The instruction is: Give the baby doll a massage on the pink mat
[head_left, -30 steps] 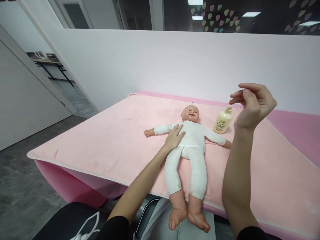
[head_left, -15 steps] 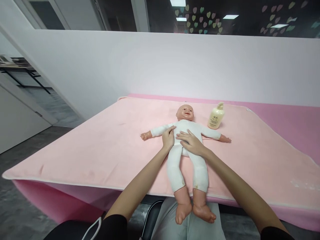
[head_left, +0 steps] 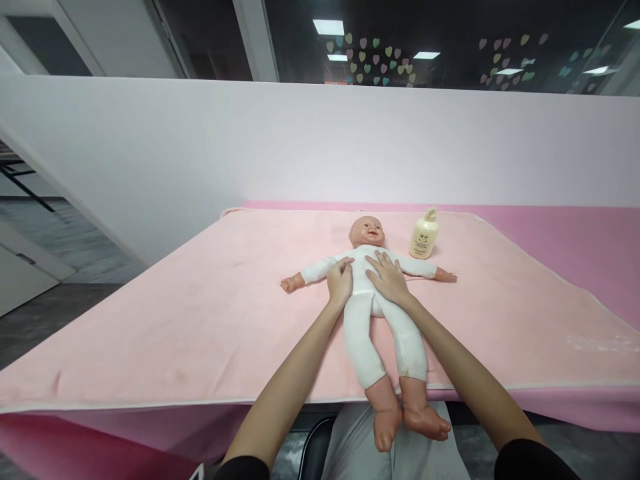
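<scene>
A baby doll (head_left: 362, 272) with a white cloth body lies on its back, its head toward the wall and its feet hanging past the table's near edge. My left hand (head_left: 341, 283) holds the side of the doll's torso, below its outstretched arm, thumb on the chest and the other fingers largely hidden. Flat on the doll's chest and belly rests my right hand (head_left: 388, 276), fingers spread. A pale yellow pump bottle (head_left: 423, 238) stands upright beyond the doll's arm on the right, apart from both hands.
A pink blanket (head_left: 190, 320) covers the table, with a darker pink cloth (head_left: 575, 243) under it. Behind rises a white wall (head_left: 300, 147) below a dark window. A black chair edge (head_left: 316, 448) shows below the table.
My right hand has slid up the doll's torso toward the chest, its fingers now pointing more toward the head. My left hand stays at the doll's side. The camera view has shifted.
</scene>
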### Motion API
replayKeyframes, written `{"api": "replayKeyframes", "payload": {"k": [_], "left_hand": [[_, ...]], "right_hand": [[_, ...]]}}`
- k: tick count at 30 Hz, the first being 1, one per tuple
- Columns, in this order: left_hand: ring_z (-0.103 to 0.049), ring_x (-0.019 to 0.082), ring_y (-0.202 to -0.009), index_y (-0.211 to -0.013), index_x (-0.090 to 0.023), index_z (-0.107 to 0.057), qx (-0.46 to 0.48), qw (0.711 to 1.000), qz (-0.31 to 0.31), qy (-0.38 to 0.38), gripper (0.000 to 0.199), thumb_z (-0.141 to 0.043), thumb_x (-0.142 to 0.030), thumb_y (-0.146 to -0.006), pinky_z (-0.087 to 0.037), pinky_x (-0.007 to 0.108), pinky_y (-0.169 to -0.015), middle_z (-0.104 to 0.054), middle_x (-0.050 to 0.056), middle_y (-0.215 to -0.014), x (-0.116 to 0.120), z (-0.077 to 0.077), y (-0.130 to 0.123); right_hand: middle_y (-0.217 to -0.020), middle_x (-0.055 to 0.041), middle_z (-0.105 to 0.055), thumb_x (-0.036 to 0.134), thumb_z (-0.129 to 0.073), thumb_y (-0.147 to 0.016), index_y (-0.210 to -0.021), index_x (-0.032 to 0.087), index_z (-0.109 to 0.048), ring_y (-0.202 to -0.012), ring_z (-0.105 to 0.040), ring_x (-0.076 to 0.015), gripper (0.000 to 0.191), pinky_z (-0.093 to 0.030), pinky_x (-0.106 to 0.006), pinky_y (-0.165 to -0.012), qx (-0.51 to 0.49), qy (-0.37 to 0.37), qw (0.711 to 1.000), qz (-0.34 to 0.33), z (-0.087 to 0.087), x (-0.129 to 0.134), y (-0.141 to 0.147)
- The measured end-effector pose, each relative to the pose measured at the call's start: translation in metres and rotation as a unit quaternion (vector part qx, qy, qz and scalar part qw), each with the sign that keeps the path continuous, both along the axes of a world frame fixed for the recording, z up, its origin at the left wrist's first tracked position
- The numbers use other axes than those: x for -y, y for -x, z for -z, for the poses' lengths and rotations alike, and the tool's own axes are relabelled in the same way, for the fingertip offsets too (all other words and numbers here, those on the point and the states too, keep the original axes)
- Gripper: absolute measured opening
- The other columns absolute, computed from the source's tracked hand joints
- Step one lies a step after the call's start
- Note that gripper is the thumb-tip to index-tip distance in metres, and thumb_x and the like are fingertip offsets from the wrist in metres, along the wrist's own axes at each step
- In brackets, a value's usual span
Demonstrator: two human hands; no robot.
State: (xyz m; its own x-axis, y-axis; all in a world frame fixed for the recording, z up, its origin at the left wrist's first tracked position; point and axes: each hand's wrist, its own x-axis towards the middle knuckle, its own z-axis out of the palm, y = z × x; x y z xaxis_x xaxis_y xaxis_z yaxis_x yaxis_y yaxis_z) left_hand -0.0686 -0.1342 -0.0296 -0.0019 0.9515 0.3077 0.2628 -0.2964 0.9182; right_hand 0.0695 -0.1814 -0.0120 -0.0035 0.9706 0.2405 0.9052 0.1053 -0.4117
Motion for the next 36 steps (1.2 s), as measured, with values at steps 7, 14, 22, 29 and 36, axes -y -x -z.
{"api": "replayKeyframes", "payload": {"k": [7,14,22,29,36], "left_hand": [[-0.062,0.018,-0.093,-0.090,-0.019,-0.067,-0.086,0.983,0.134,-0.088,0.025,-0.046,-0.022,-0.078,-0.045,0.035,-0.092,-0.070,0.004,-0.097,0.022,-0.022,-0.004],[-0.042,0.018,-0.126,-0.101,-0.028,-0.066,-0.311,0.868,0.366,-0.128,0.029,-0.042,-0.031,-0.086,-0.017,0.044,-0.111,-0.054,0.000,-0.129,0.033,-0.037,-0.009],[-0.012,0.026,-0.139,-0.134,-0.033,-0.038,-0.394,0.889,0.224,-0.064,0.052,-0.035,-0.054,-0.086,-0.005,0.056,-0.109,-0.018,0.004,-0.150,0.025,-0.030,-0.011],[-0.014,0.030,-0.138,-0.138,-0.025,-0.033,-0.319,0.941,0.111,0.001,0.056,-0.037,-0.048,-0.087,-0.013,0.057,-0.108,-0.017,0.010,-0.150,0.013,-0.018,-0.009],[-0.044,0.017,-0.125,-0.120,-0.012,-0.057,-0.121,0.991,0.038,-0.037,0.051,-0.030,-0.005,-0.076,-0.031,0.037,-0.109,-0.053,0.009,-0.129,-0.005,0.004,-0.002]], "right_hand": [[-0.144,-0.0086,-0.033,0.034,-0.031,-0.087,-0.134,0.020,-0.042,-0.134,-0.026,-0.0236,0.050,-0.019,-0.049,-0.109,-0.162,-0.045,0.983,0.072,0.024,-0.009,-0.025],[-0.127,-0.0057,-0.054,0.029,-0.031,-0.082,-0.119,0.019,-0.056,-0.120,-0.047,-0.0175,0.046,-0.030,-0.040,-0.107,-0.313,-0.124,0.940,0.059,0.039,-0.013,-0.042],[-0.124,-0.0073,-0.057,0.027,-0.033,-0.080,-0.115,0.017,-0.059,-0.117,-0.050,-0.0183,0.045,-0.033,-0.038,-0.106,-0.299,-0.120,0.944,0.065,0.028,-0.007,-0.037],[-0.121,-0.0105,-0.058,0.027,-0.040,-0.079,-0.104,0.016,-0.063,-0.116,-0.051,-0.0228,0.035,-0.032,-0.045,-0.105,-0.206,-0.138,0.967,0.060,0.012,0.007,-0.025],[-0.111,-0.0005,-0.065,0.027,-0.041,-0.085,-0.091,0.024,-0.067,-0.118,-0.050,-0.0176,0.027,-0.023,-0.044,-0.110,-0.110,-0.064,0.962,-0.243,-0.005,0.026,0.002]]}}
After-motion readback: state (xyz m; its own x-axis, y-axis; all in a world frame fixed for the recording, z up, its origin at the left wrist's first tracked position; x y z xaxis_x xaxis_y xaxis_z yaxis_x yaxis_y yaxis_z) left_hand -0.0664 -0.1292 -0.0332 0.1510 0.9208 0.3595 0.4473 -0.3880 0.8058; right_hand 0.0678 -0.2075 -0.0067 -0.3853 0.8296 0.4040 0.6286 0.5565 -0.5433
